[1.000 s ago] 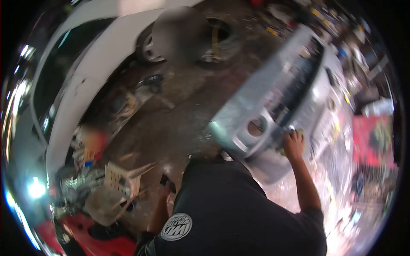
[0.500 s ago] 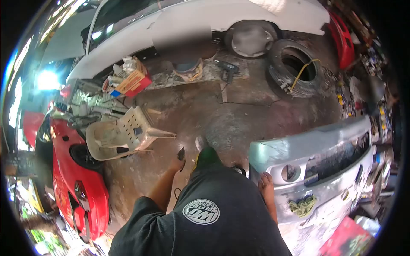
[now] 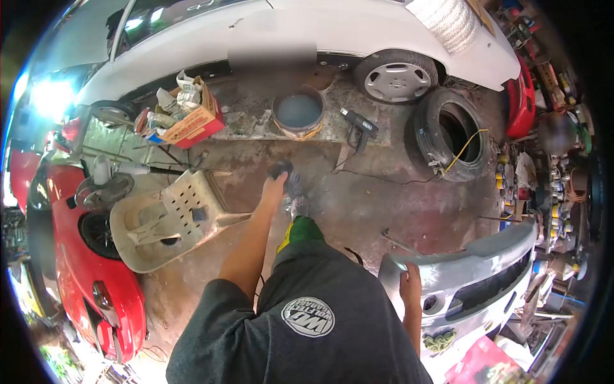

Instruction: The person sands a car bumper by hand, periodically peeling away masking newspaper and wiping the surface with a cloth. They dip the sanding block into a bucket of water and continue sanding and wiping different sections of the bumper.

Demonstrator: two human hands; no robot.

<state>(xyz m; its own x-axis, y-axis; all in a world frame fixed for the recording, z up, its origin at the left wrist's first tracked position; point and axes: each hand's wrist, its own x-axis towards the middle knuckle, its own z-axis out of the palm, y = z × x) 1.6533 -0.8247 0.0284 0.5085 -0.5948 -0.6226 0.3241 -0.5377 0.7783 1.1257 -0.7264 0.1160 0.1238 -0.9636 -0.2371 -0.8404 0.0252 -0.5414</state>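
My left hand point(image 3: 274, 187) reaches forward over the floor, closed around a small dark, flat piece point(image 3: 280, 169) whose kind I cannot make out. Beyond it stands a round bucket point(image 3: 299, 112) of greyish liquid. At my right side, my right hand point(image 3: 410, 281) has its fingers curled on the near left end of a grey car bumper point(image 3: 476, 265). A crumpled green cloth point(image 3: 440, 341) hangs on the bumper's lower part.
Ahead is a white car point(image 3: 192, 48). Near its side are a box of bottles point(image 3: 192, 125), a heat gun point(image 3: 359, 128) with a trailing cord, and tyres point(image 3: 451, 137). A beige plastic chair point(image 3: 173, 221) and red car body part point(image 3: 96, 269) are left.
My left hand has moved forward toward the bucket with the dark piece. My view has shifted, and the bumper now appears lower and more tilted, with my right hand still at its end.
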